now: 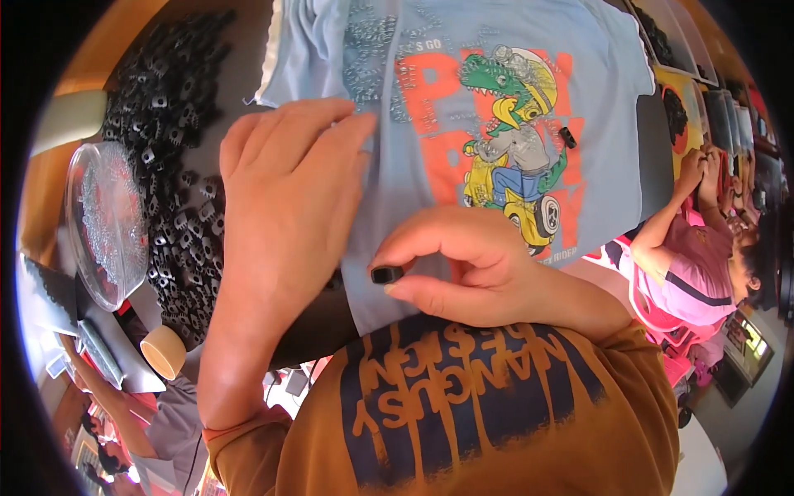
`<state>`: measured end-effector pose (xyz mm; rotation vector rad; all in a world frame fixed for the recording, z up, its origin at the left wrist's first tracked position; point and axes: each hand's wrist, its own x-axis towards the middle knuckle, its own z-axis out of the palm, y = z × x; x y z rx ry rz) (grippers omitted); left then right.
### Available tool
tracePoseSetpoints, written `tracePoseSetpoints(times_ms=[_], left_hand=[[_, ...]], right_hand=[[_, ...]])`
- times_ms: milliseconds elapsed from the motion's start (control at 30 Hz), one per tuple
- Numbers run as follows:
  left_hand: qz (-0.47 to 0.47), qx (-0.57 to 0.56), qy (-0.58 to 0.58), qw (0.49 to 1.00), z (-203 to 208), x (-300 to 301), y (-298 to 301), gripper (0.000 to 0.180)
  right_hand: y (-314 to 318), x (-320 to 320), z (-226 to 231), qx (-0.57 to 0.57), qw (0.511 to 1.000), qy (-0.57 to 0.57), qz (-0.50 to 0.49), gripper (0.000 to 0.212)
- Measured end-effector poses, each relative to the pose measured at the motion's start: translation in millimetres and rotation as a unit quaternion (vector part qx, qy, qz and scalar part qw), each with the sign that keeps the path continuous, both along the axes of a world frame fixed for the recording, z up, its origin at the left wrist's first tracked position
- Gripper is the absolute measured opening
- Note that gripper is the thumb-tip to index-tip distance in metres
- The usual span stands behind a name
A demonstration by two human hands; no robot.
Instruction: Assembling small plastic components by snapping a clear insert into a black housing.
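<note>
Between the thumb and forefinger of my right hand (471, 264) is a small black plastic piece (386, 274), held above the lower edge of a light blue T-shirt (608, 182) with a cartoon dinosaur print. My left hand (285, 182) lies back up over the shirt's left part, its fingers bent together beside a scatter of small clear springs (372, 41). Its thumb is hidden, and anything between its fingertips cannot be made out. One more black piece (566, 136) rests on the print.
A large heap of small black plastic parts (165, 149) spreads along the dark table's left side. Beyond it stands a clear round dish (112, 223) of springs, with a tan round object (163, 351) nearer me. Other people sit at left and at right, including one in a pink shirt (703, 264).
</note>
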<state>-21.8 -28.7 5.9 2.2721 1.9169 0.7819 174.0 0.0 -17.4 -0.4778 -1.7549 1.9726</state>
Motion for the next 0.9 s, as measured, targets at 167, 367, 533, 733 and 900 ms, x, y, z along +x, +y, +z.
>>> tracePoseSetpoints(times_ms=[167, 367, 533, 733, 900], left_hand=[[0.042, -0.026, 0.156, 0.986, -3, -12, 8, 0.018], [0.041, -0.038, 0.117, 0.991, -4, -15, 14, 0.013], [0.067, -0.048, 0.123, 0.989, -8, -15, 24, 0.009], [0.059, -0.04, 0.102, 0.992, -4, -7, 25, 0.008], [-0.034, 0.025, 0.064, 0.997, -4, 15, 23, 0.017]], right_hand=[[4, 3, -2, 0.015, 1.0, 0.003, 0.007, 0.021], [6, 4, -2, 0.041, 0.999, 0.025, 0.01, 0.023], [3, 2, -6, 0.037, 0.998, 0.045, -0.012, 0.022], [1, 1, -8, 0.046, 0.997, 0.05, -0.045, 0.016], [0, 1, -7, 0.05, 0.997, 0.057, -0.025, 0.016]])
